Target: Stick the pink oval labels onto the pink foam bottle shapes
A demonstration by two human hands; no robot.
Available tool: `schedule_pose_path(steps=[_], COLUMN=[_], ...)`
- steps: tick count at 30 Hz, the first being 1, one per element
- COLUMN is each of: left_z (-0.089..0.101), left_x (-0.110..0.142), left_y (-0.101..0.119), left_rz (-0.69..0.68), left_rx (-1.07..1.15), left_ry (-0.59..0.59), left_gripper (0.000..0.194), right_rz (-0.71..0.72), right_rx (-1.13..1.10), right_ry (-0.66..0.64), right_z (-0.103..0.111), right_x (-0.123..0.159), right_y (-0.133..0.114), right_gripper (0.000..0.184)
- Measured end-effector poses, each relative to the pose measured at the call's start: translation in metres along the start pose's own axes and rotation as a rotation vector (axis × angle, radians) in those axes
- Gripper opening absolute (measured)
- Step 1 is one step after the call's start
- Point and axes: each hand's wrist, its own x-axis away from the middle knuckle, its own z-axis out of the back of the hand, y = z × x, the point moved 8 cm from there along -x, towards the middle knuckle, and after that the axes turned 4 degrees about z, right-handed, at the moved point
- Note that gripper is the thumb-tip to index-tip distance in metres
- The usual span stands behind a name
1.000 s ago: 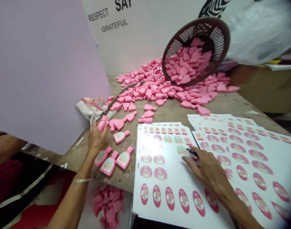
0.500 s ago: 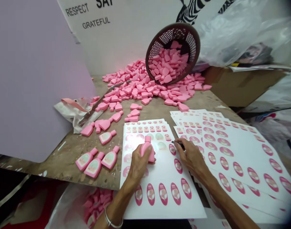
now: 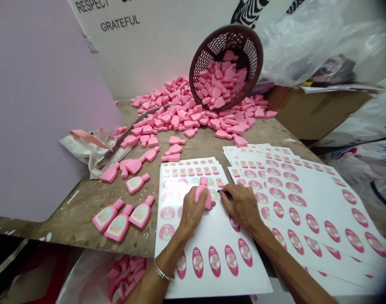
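My left hand [image 3: 192,211] is closed around a small pink bottle [image 3: 202,193], held upright with its cap end away from me, above a white sticker sheet [image 3: 250,278]. In the fingers of my right hand [image 3: 242,207] is a small dark pointed tool [image 3: 224,193], perhaps tweezers. Its tip points left, close to a pale green label [image 3: 214,195] on the sheet. Pink oval stickers [image 3: 213,261] run across the sheet's lower part. Left of the sheet lie several bottles with pale green labels, including one labelled bottle [image 3: 141,214].
Many pink bottles [image 3: 183,114] are heaped at the back, around a tipped brown basket [image 3: 258,63]. More sticker sheets [image 3: 319,185] fan out on the right, before a cardboard box [image 3: 326,109]. A cloth bag [image 3: 99,162] lies left, beside a lilac panel [image 3: 53,126].
My left hand has shifted slightly right with the bottle. My right hand has moved left, bringing the tool's tip nearer the bottle and the green label. The whole view has shifted slightly.
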Motion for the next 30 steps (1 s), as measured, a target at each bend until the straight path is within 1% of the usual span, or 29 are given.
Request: schedule_pose_path(steps=[3,6,10,15,18,20,23,28,30], left_z=[0.000,0.000,0.000,0.000,0.000,0.000,0.000,0.001,0.000], left_x=[0.000,0.000,-0.001,-0.001,-0.001,-0.002,-0.003,-0.003,-0.002], left_y=[0.002,0.004,0.001,0.000,0.000,0.001,0.001,-0.001,-0.001], left_rz=[-0.015,-0.031,-0.020,-0.025,-0.029,-0.042,-0.061,-0.042,-0.024], left_rx=[-0.016,-0.028,-0.029,-0.023,-0.040,-0.056,-0.068,-0.046,-0.030], left_ry=[-0.002,0.006,-0.001,-0.003,0.006,0.013,0.017,0.019,0.014], left_gripper=[0.037,0.037,0.038,0.040,0.038,0.037,0.037,0.039,0.039], right_rz=[-0.066,-0.056,-0.076,-0.018,-0.035,-0.072,-0.109,-0.020,-0.015], right_rx=[-0.149,-0.206,-0.143,-0.025,-0.074,-0.119,-0.122,-0.027,0.009], right_ry=[-0.020,-0.047,0.013,-0.028,-0.039,-0.034,-0.012,0.076,0.087], right_z=[-0.005,-0.009,-0.002,-0.002,-0.003,-0.004,-0.005,0.003,0.006], right_x=[-0.001,-0.002,0.002,0.004,0.003,0.002,0.002,0.004,0.004], right_y=[0.004,0.002,0.009,0.007,0.006,0.007,0.007,-0.002,-0.001], right_gripper=[0.018,0.022,0.019,0.017,0.018,0.016,0.015,0.016,0.015])
